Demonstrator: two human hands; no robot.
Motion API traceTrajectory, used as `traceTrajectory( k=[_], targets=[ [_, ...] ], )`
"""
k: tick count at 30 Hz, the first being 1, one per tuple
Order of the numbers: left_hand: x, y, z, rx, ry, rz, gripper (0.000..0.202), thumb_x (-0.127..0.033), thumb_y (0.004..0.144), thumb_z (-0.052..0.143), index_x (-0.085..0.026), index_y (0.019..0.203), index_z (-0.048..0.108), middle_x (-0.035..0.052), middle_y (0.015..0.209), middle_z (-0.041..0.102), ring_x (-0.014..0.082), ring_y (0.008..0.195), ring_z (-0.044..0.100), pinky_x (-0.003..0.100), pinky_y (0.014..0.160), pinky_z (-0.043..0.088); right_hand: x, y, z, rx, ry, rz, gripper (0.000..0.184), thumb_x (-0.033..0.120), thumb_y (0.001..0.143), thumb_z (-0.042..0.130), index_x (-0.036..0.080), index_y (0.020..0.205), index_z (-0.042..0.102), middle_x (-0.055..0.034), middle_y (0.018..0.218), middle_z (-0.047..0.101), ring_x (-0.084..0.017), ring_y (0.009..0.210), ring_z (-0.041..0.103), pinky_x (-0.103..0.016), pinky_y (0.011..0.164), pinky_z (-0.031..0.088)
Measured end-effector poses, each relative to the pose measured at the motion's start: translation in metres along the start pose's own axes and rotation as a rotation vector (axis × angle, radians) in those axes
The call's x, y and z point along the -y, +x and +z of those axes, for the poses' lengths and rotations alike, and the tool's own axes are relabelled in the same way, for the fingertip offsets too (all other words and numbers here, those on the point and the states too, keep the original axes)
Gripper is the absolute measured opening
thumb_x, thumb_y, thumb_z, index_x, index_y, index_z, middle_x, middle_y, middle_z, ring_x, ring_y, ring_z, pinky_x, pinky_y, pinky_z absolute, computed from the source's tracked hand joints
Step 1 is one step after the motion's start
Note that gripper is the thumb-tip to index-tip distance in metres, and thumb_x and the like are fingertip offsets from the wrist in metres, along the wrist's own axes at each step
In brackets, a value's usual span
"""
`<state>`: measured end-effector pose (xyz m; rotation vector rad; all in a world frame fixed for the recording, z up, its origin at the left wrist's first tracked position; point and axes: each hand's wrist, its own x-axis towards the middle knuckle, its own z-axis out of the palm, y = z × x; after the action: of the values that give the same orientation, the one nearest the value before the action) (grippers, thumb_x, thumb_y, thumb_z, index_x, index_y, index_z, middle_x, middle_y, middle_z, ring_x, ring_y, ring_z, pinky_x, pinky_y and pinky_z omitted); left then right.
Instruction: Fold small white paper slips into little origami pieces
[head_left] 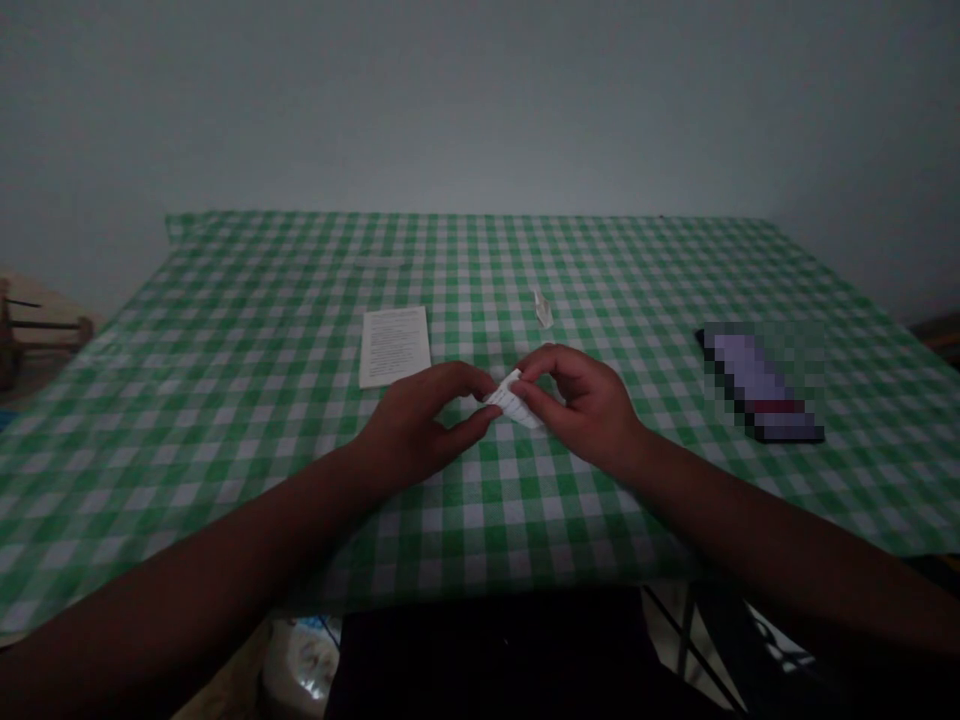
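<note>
A small folded piece of printed paper (517,408) is held between my two hands, above the front middle of the table. My left hand (420,420) pinches its left corner between thumb and fingertips. On the other side, my right hand (585,400) grips the paper's upper right part with thumb and index finger. Beyond my left hand lies a flat stack of printed paper sheets (395,345). Farther back, past my right hand, stands a small folded paper piece (543,309). The lower edge of the held paper is partly hidden by my right fingers.
A green and white checked tablecloth (247,330) covers the table. At the right lies a phone-like object (765,390), its screen pixelated. A faint clear strip (379,262) rests at the back left. A wall (480,100) stands behind the table.
</note>
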<state>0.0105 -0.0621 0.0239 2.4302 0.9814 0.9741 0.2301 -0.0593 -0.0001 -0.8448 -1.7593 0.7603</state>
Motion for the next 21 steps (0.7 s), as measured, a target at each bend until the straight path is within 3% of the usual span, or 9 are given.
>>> traceTrajectory(
  k=[4, 10, 17, 21],
  targets=[
    [-0.002, 0.002, 0.001, -0.043, -0.074, -0.037, 0.008, -0.026, 0.093, 0.066, -0.019, 0.096, 0.069, 0.001, 0.089, 0.074, 0.0134, 0.079, 0.069, 0.026, 0.075, 0.055, -0.003, -0.003, 0.004, -0.056, 0.073, 0.068, 0.012, 0.03, 0.089, 0.072, 0.025, 0.095, 0.062, -0.0007, 0.091, 0.067, -0.017, 0.086, 0.067, -0.035, 0.08, 0.055],
    [-0.002, 0.002, 0.003, -0.121, -0.103, -0.015, 0.002, -0.02, 0.09, 0.069, -0.02, 0.092, 0.071, 0.0002, 0.085, 0.074, 0.0126, 0.076, 0.069, 0.025, 0.071, 0.054, 0.004, -0.002, 0.006, -0.04, 0.221, 0.175, 0.021, 0.025, 0.086, 0.075, 0.026, 0.106, 0.069, 0.0007, 0.093, 0.069, -0.014, 0.087, 0.066, -0.031, 0.08, 0.055],
    [-0.006, 0.001, 0.001, -0.14, -0.067, -0.008, 0.001, -0.019, 0.089, 0.07, -0.02, 0.09, 0.071, -0.0006, 0.083, 0.074, 0.0118, 0.075, 0.068, 0.024, 0.07, 0.053, 0.015, 0.002, 0.005, -0.012, 0.277, 0.325, 0.009, 0.03, 0.084, 0.077, 0.022, 0.084, 0.073, 0.0008, 0.082, 0.072, -0.012, 0.075, 0.065, -0.028, 0.071, 0.053],
    [-0.008, 0.002, -0.002, -0.127, -0.043, -0.043, 0.002, -0.021, 0.089, 0.071, -0.02, 0.091, 0.071, -0.0007, 0.083, 0.073, 0.0123, 0.074, 0.067, 0.025, 0.071, 0.053, 0.019, 0.003, 0.004, -0.018, 0.289, 0.349, 0.01, 0.031, 0.083, 0.078, 0.022, 0.083, 0.074, 0.0004, 0.081, 0.073, -0.013, 0.074, 0.066, -0.028, 0.068, 0.053]
  ],
)
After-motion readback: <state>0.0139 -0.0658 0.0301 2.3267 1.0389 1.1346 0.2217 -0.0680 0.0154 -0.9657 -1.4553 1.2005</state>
